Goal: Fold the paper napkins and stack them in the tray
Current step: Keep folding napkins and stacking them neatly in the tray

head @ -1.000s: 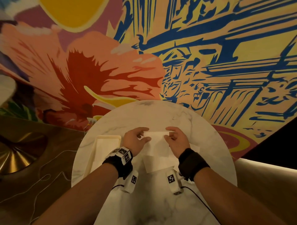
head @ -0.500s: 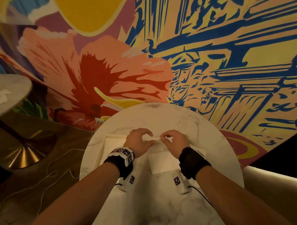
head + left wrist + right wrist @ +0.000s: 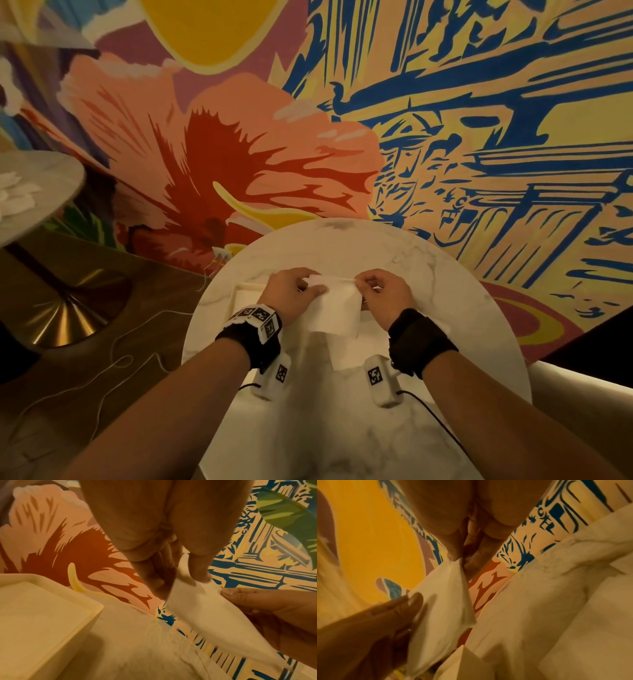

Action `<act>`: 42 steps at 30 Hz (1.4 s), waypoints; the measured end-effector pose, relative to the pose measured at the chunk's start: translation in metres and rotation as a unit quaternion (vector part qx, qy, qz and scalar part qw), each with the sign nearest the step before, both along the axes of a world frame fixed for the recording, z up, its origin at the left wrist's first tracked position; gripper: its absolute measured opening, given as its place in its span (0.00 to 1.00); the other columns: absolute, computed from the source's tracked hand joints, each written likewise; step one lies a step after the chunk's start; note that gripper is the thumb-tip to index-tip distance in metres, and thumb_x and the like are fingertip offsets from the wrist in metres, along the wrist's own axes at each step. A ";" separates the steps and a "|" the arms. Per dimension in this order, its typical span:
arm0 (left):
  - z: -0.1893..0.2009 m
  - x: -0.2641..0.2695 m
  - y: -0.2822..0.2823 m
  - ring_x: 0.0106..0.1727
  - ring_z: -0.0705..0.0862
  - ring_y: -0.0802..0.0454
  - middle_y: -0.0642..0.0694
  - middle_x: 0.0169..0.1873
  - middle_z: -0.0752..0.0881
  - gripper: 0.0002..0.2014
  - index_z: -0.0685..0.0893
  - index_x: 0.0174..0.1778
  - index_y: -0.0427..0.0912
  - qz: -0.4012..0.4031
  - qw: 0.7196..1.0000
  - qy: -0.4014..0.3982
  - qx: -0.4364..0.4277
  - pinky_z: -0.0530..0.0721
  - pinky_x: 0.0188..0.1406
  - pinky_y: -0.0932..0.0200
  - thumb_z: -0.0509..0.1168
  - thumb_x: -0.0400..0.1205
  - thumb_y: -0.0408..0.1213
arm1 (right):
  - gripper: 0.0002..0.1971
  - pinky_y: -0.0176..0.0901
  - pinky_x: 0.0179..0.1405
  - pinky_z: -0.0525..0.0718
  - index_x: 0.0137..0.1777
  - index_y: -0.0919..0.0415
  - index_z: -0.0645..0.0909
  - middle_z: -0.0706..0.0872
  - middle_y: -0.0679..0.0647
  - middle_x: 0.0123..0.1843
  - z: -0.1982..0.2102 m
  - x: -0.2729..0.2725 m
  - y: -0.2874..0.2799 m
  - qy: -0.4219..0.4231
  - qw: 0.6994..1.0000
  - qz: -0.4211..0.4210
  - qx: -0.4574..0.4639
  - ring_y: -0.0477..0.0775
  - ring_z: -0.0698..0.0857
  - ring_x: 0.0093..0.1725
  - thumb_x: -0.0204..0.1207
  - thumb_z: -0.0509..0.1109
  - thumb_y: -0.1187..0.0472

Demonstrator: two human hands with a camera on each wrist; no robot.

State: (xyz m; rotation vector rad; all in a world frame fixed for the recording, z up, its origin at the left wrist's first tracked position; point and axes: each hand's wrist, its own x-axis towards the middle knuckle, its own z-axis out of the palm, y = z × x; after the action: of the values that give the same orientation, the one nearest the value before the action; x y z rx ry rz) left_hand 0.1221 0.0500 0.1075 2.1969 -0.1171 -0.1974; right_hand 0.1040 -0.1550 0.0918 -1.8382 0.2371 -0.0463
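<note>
The white paper napkin hangs at the centre of the head view, lifted clear of the round marble worktop, its top edge stretched between both hands. The left hand pinches the top left corner with thumb and curled fingers; the right hand pinches the top right corner the same way. Half a second ago the napkin lay bunched low between the hands near the worktop; now it is raised and drawn out so that a full sheet drapes downward. Beneath it another napkin lies flat on the worktop, partly covered by the hanging one. The cream tray sits at the left, just beside the left hand, much of it hidden behind the wrist. Both wrist views are blurred around the napkin's edges.
</note>
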 end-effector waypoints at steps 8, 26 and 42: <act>-0.005 -0.001 0.020 0.38 0.85 0.65 0.56 0.36 0.88 0.25 0.77 0.66 0.52 0.062 0.997 0.004 -0.043 0.76 0.29 0.75 0.78 0.76 0.40 | 0.22 0.41 0.33 0.87 0.62 0.52 0.73 0.88 0.58 0.48 -0.004 -0.010 0.037 0.075 0.988 0.092 0.097 0.54 0.89 0.40 0.75 0.76 0.69; -0.038 0.008 0.127 0.44 0.87 0.54 0.51 0.41 0.90 0.24 0.76 0.67 0.56 0.131 0.990 0.045 -0.006 0.81 0.42 0.60 0.77 0.77 0.46 | 0.05 0.42 0.54 0.84 0.49 0.57 0.88 0.89 0.52 0.43 -0.030 0.059 0.128 0.058 0.986 0.093 -0.126 0.52 0.87 0.44 0.76 0.76 0.57; -0.082 0.029 0.160 0.81 0.57 0.44 0.53 0.82 0.61 0.32 0.70 0.78 0.63 -0.027 0.966 0.053 0.251 0.62 0.81 0.42 0.72 0.78 0.53 | 0.08 0.50 0.56 0.66 0.54 0.43 0.83 0.86 0.48 0.53 -0.066 0.068 0.163 0.094 0.876 0.180 -0.437 0.56 0.76 0.60 0.80 0.64 0.47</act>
State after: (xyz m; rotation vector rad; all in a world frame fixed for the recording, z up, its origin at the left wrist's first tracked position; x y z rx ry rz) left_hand 0.1514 0.2099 0.0259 2.6830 -0.0718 -0.4116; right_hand 0.1719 0.0082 0.0263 -2.7728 -0.0142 0.3418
